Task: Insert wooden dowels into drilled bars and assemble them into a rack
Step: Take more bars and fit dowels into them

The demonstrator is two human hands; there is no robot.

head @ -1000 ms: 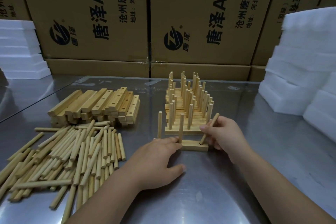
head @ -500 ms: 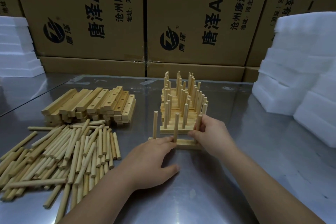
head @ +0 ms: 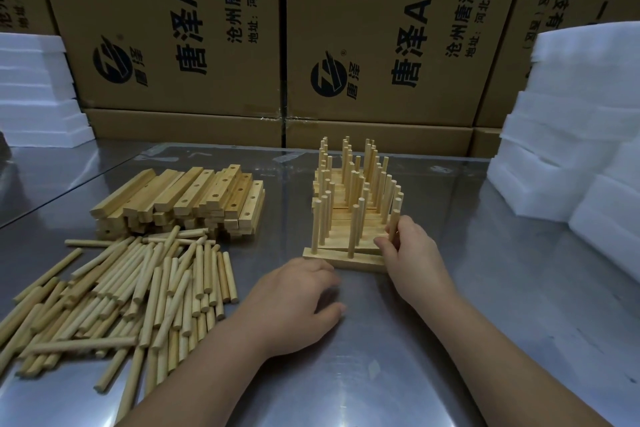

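A drilled wooden bar [head: 341, 260] lies on the steel table in front of me. Two dowels [head: 354, 232] stand upright in it. A third dowel [head: 396, 215] stands at the bar's right end, and my right hand [head: 414, 255] grips it with fingers curled round its lower part. My left hand [head: 298, 300] rests on the table just in front of the bar's left half, fingers relaxed and blurred; I cannot tell whether they touch the bar. Right behind the bar stands a stack of finished bars [head: 353, 191] with upright dowels.
A pile of drilled bars [head: 180, 198] sits at the left. Several loose dowels [head: 121, 291] are heaped nearer me on the left. Printed cardboard boxes [head: 381, 45] wall the back. White foam blocks stand at the right [head: 571, 149] and the far left [head: 34, 90].
My right hand swung the tilted dowel upright and set it at the bar's right end. My left hand has drawn back a little from the bar.
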